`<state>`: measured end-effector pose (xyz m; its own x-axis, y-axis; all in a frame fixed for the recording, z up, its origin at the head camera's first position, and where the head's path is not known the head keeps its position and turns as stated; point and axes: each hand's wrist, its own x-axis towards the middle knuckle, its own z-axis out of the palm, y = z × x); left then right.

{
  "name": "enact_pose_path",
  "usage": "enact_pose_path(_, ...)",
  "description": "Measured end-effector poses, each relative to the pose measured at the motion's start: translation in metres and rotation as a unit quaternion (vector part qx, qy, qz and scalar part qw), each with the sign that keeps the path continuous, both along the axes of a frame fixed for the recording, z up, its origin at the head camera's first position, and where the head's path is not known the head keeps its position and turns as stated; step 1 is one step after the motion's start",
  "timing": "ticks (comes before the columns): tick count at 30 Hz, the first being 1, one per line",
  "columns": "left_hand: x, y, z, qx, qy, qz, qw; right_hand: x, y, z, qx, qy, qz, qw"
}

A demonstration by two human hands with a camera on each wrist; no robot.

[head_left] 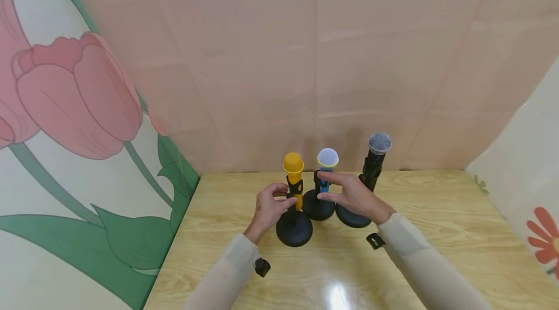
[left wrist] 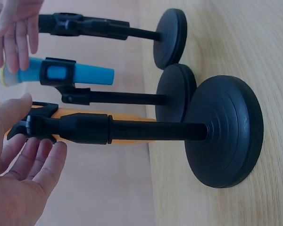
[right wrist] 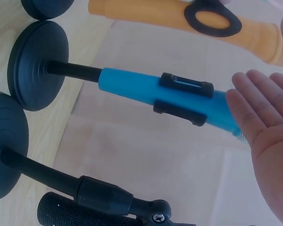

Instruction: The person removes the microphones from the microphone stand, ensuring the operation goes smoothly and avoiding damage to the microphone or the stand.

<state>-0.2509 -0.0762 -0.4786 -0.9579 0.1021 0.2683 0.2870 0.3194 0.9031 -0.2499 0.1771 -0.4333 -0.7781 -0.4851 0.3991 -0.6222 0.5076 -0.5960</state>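
Note:
Three microphones stand in black round-based stands. The left hand [head_left: 272,205] is at the clip of the orange microphone [head_left: 293,163], thumb on one side and loosely bent fingers on the other. In the left wrist view, the black clip [left wrist: 40,123] lies between thumb and fingers; whether they touch it cannot be told. The right hand [head_left: 351,193] is beside the blue microphone [head_left: 325,185], its fingers extended and apart from the thumb. In the right wrist view, its fingertips overlap the head end of the blue microphone [right wrist: 132,85]; contact is unclear.
To the right stands a black microphone [head_left: 373,167] with a silver mesh head. The black bases stand close together on the wooden table [head_left: 218,222]. Behind is a pinkish covered wall [head_left: 271,67]; a tulip mural [head_left: 78,91] is at the left.

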Motion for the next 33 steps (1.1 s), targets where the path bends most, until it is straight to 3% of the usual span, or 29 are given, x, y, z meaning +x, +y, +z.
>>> enact_pose_path(7,0.0,0.0,-0.005,-0.012,0.001,0.004,0.9999,-0.001,-0.005,-0.004,-0.004,-0.001,-0.002,1.0)
enact_pose_path(18,0.001,-0.001,-0.006,-0.028,0.006,-0.005,0.9996,-0.001,-0.013,-0.01,-0.009,-0.042,-0.001,0.9991)
enact_pose_path(27,-0.005,-0.004,-0.002,-0.04,-0.003,-0.027,0.9988,-0.007,-0.016,-0.005,0.006,-0.045,0.009,0.9989)
enact_pose_path(33,-0.01,-0.008,-0.001,-0.055,0.012,-0.057,0.9968,-0.013,-0.021,-0.002,0.004,-0.055,0.005,0.9984)
